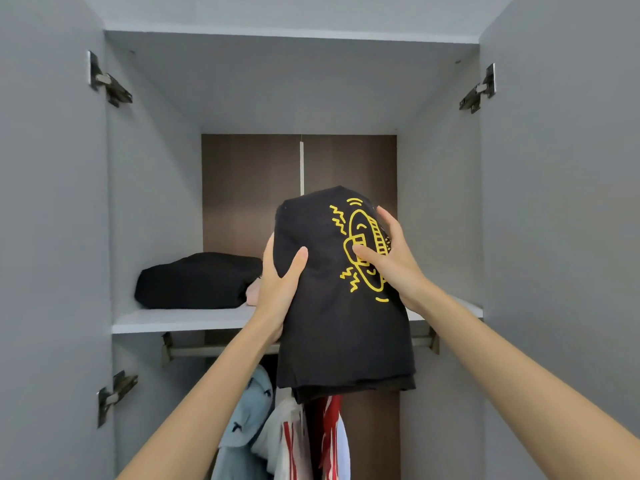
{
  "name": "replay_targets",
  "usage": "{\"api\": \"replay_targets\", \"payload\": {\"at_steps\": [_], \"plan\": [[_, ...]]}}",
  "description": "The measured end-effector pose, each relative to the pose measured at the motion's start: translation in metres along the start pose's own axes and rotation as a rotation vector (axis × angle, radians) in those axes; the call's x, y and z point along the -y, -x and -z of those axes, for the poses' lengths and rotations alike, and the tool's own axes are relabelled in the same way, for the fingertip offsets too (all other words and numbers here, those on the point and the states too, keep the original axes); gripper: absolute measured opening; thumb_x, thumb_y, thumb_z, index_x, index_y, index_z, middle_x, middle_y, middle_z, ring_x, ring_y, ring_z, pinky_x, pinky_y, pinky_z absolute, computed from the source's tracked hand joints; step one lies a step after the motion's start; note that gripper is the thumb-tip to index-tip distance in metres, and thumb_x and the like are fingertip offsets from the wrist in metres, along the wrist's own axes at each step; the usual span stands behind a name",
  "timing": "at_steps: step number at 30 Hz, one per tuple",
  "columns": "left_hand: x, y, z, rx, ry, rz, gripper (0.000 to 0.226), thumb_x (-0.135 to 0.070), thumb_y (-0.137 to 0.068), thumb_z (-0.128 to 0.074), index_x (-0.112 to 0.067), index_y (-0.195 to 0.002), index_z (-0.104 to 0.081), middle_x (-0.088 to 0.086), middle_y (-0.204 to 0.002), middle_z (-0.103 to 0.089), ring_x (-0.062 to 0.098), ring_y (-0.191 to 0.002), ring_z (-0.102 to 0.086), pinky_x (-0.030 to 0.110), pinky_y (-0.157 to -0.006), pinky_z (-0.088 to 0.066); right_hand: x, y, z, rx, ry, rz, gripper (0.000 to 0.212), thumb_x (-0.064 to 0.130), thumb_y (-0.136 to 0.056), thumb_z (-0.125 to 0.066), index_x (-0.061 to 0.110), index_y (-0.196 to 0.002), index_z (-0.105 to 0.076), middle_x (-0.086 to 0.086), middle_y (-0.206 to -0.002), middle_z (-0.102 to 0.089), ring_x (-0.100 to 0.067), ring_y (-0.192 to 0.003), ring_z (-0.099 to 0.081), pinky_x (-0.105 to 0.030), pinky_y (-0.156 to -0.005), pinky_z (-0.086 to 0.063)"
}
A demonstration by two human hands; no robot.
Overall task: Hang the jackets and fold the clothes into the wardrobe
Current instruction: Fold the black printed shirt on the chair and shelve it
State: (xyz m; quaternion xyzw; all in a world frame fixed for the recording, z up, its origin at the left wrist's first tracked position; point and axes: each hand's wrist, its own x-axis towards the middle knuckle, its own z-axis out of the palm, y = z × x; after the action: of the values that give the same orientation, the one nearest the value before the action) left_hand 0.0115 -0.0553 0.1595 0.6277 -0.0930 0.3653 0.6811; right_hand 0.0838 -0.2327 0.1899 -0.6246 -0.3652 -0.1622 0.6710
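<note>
Black folded shirt looks soft and floppy. Left hand and right hand grip its sides, which seems best.

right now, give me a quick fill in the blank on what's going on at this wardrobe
1. The left hand and right hand grip a folded black shirt with a ____ print.
2. The folded garment on the shelf, left of that shirt, is ____.
3. The light blue garment hangs ____ the shelf.
Missing words: yellow; black; below.
</note>
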Motion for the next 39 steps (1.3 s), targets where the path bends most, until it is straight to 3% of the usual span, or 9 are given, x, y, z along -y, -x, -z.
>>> {"api": "replay_targets", "payload": {"at_steps": [3,6,11,15,22,29,32,36,39], "plan": [[0.021,-0.035,-0.008,0.023,-0.065,-0.047,0.059,-0.043,-0.091,-0.059,-0.043,-0.142,-0.029,-0.023,-0.129,-0.048,-0.006,-0.103,-0.052,0.000,-0.071,-0.043,-0.027,-0.029,0.001,-0.045,0.114,0.005,0.070,0.022,-0.089,-0.070,0.040,-0.143,-0.029,0.019,-0.128,-0.049,-0.002,-0.114,-0.055,-0.021,-0.088,-0.052],[0.046,-0.076,-0.018,0.098,0.019,-0.038,0.055,-0.033,-0.094,-0.059,-0.036,-0.143,-0.033,-0.016,-0.136,-0.049,0.003,-0.118,-0.052,0.020,-0.094,-0.047,-0.050,-0.059,0.005,-0.085,0.205,-0.010,0.067,0.022,-0.090,-0.067,0.035,-0.143,-0.029,0.028,-0.113,-0.049,0.001,-0.105,-0.058,-0.014,-0.075,-0.052],[0.085,-0.134,-0.039,0.134,0.021,0.053,0.055,-0.030,-0.095,-0.059,-0.029,-0.144,-0.034,-0.021,-0.118,-0.052,-0.001,-0.104,-0.055,0.009,-0.074,-0.047,-0.086,-0.106,0.018,-0.147,0.327,-0.107,0.065,0.021,-0.091,-0.066,0.027,-0.144,-0.029,0.011,-0.119,-0.053,-0.015,-0.110,-0.059,-0.037,-0.095,-0.052],[0.113,-0.177,-0.055,0.177,0.000,0.192,0.062,-0.031,-0.094,-0.060,-0.023,-0.147,-0.029,-0.009,-0.134,-0.049,0.014,-0.117,-0.053,0.028,-0.093,-0.047,-0.113,-0.135,0.032,-0.154,0.316,-0.245,0.066,0.019,-0.091,-0.066,0.024,-0.145,-0.027,-0.006,-0.129,-0.056,-0.022,-0.108,-0.062,-0.030,-0.081,-0.055],[0.155,-0.230,-0.079,0.179,-0.053,0.360,0.066,-0.030,-0.095,-0.058,-0.019,-0.150,-0.023,0.007,-0.144,-0.045,0.028,-0.126,-0.049,0.045,-0.104,-0.044,-0.162,-0.181,0.050,-0.155,0.400,-0.366,0.068,0.020,-0.090,-0.068,0.018,-0.146,-0.028,-0.010,-0.130,-0.056,-0.025,-0.113,-0.059,-0.034,-0.094,-0.050],[0.189,-0.262,-0.093,0.134,-0.141,0.448,0.067,-0.028,-0.098,-0.053,-0.016,-0.152,-0.016,0.010,-0.148,-0.040,0.031,-0.129,-0.045,0.042,-0.104,-0.042,-0.211,-0.221,0.062,-0.088,0.472,-0.408,0.064,0.021,-0.089,-0.069,0.014,-0.143,-0.034,-0.006,-0.125,-0.056,-0.020,-0.107,-0.059,-0.028,-0.088,-0.048],[0.201,-0.274,-0.093,0.110,-0.194,0.467,0.064,-0.025,-0.100,-0.050,-0.015,-0.152,-0.015,0.011,-0.148,-0.039,0.032,-0.130,-0.044,0.046,-0.107,-0.039,-0.228,-0.233,0.061,-0.055,0.522,-0.412,0.065,0.026,-0.089,-0.069,0.014,-0.143,-0.034,-0.005,-0.127,-0.054,-0.019,-0.112,-0.056,-0.031,-0.095,-0.048],[0.211,-0.281,-0.090,0.154,-0.389,0.530,0.073,-0.019,-0.097,-0.053,-0.017,-0.154,-0.007,0.015,-0.149,-0.033,0.034,-0.130,-0.041,0.044,-0.107,-0.040,-0.248,-0.235,0.057,0.065,0.715,-0.441,0.062,0.036,-0.093,-0.061,0.017,-0.144,-0.032,-0.008,-0.138,-0.051,-0.025,-0.127,-0.049,-0.036,-0.109,-0.037],[0.213,-0.278,-0.090,0.228,-0.650,0.467,0.069,-0.019,-0.094,-0.052,-0.024,-0.153,-0.015,0.014,-0.154,-0.017,0.033,-0.135,-0.033,0.031,-0.104,-0.037,-0.257,-0.233,0.055,0.225,0.920,-0.537,0.058,0.040,-0.097,-0.049,0.019,-0.148,-0.029,-0.012,-0.147,-0.042,-0.029,-0.136,-0.039,-0.032,-0.109,-0.030]]}}
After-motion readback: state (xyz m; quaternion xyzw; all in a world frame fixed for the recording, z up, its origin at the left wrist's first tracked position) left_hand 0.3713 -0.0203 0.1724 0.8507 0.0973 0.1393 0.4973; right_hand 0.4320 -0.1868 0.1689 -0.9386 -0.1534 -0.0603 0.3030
